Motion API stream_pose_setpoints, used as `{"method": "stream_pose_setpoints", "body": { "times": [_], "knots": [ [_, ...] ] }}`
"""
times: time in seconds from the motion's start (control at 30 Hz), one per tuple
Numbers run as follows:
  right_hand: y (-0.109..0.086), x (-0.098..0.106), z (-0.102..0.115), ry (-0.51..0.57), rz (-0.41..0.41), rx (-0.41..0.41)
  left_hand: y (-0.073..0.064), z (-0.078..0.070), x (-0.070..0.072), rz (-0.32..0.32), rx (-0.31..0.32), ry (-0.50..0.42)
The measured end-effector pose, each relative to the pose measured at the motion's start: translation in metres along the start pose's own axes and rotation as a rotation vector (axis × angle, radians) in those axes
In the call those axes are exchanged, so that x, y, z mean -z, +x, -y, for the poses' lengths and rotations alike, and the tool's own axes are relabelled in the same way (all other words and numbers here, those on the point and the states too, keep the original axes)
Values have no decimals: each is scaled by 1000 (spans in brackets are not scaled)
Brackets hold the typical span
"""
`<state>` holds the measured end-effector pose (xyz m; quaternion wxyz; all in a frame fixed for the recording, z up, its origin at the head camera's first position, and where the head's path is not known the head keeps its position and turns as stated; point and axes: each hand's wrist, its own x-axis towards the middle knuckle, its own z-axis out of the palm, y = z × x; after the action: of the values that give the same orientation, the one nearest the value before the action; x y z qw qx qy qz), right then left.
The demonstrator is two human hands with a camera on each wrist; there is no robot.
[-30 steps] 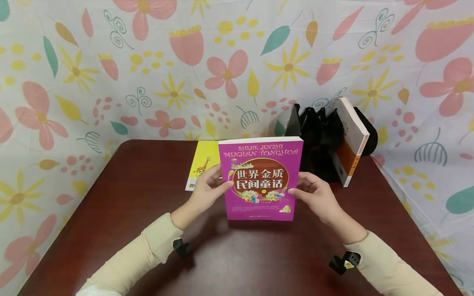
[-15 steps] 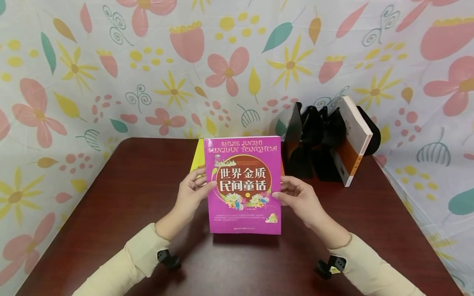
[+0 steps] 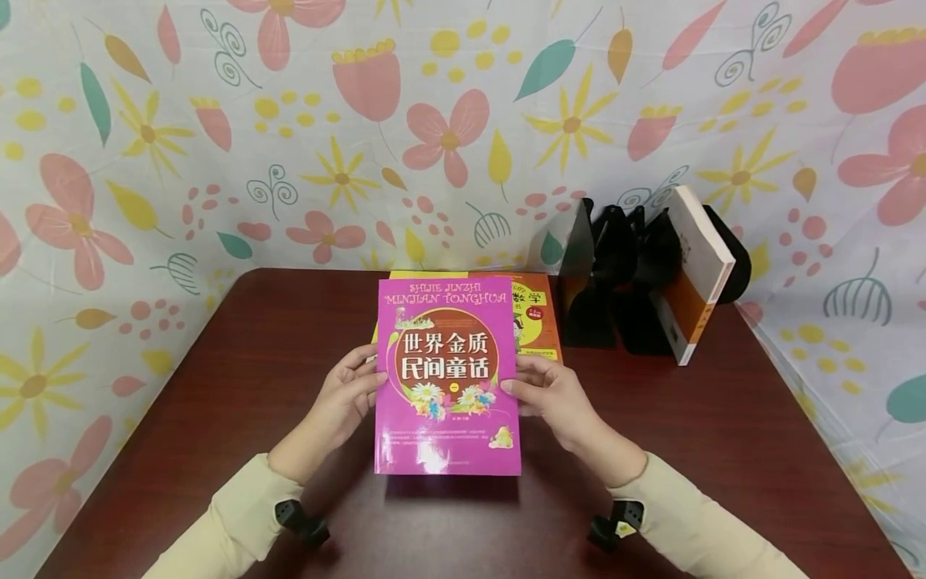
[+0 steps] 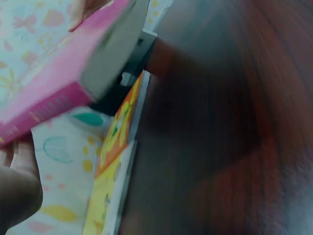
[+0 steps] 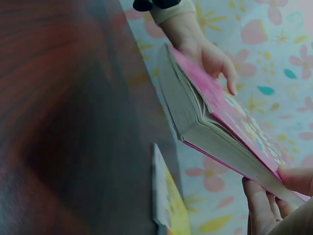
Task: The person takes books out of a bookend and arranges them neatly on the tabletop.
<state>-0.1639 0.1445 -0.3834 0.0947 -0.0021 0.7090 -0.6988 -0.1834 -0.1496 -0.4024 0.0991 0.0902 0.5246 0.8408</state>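
Note:
A thick purple-pink book [image 3: 447, 438] with white Chinese lettering is held up above the table, front cover toward the head camera. My left hand [image 3: 345, 396] grips its left edge, thumb on the cover and fingers behind. On the opposite edge my right hand [image 3: 553, 398] pinches it the same way. The right wrist view shows the pages of the book [image 5: 234, 147] slightly parted, between thumb and fingers. Behind it, an orange book [image 3: 546, 322] and a yellow book [image 4: 105, 200] lie side by side on the table, mostly hidden in the head view.
Black bookends [image 3: 615, 277] stand at the back right of the dark wooden table [image 3: 217, 386]. A white and orange book [image 3: 698, 273] leans upright against them. Flower-printed cloth [image 3: 448, 96] hangs behind the table and along its sides.
Both hands have carried the purple-pink book left and a little toward the person. Its cover now tilts further up, and the orange book behind has come into view.

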Motion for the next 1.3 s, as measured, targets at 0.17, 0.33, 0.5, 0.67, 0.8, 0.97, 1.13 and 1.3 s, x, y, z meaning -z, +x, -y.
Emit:
{"method": "stream_pose_setpoints", "body": {
  "times": [0.17, 0.33, 0.5, 0.67, 0.8, 0.97, 1.13, 1.3],
  "knots": [
    [1, -12, -4, 50, 10, -19, -8, -1, 14, 29, -11, 26],
    [4, -23, -6, 79, 12, -18, -17, -4, 27, -5, 50, 124],
    [9, -32, -9, 87, 0, -33, -21, -7, 36, 0, 129, 227],
    [13, -47, -14, 154, -54, -71, -27, -13, 47, 26, 134, 348],
    [14, -57, -16, 206, -55, -77, -32, -15, 52, -15, 136, 373],
    [13, -65, -14, 212, 17, -19, -37, -15, 56, -80, 122, 338],
    [10, -75, -14, 192, 111, 41, -42, -19, 63, -124, 86, 277],
    [7, -84, -17, 194, 213, 32, -47, -21, 74, -143, 93, 236]
  ]
}}
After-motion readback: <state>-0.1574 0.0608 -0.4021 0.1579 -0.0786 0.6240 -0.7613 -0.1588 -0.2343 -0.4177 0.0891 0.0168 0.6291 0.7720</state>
